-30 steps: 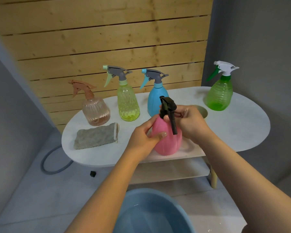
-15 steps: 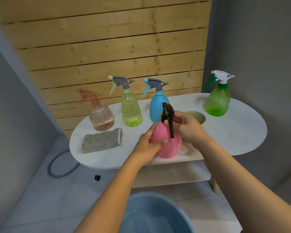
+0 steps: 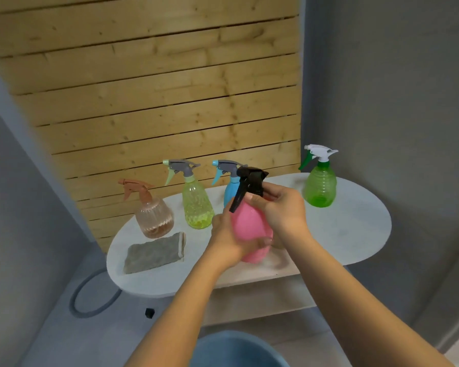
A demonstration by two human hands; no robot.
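A pink spray bottle (image 3: 249, 226) with a black trigger head (image 3: 251, 181) is held upright just above the near part of the white oval table (image 3: 355, 234). My left hand (image 3: 229, 239) wraps round the bottle's lower body from the left. My right hand (image 3: 281, 207) grips the neck just under the black head, thumb on the near side. The trigger lever points down and left.
Along the table's back stand a peach bottle (image 3: 154, 215), a yellow-green bottle (image 3: 196, 205), a blue bottle (image 3: 231, 192) partly hidden behind the pink one, and a green bottle (image 3: 319, 184) at the right. A grey cloth (image 3: 154, 252) lies front left. A blue basin (image 3: 236, 350) sits on the floor below.
The spray head has turned: its lever pointed down toward me, now it points down-left. The bottle sits higher against the table, and the view has tilted up.
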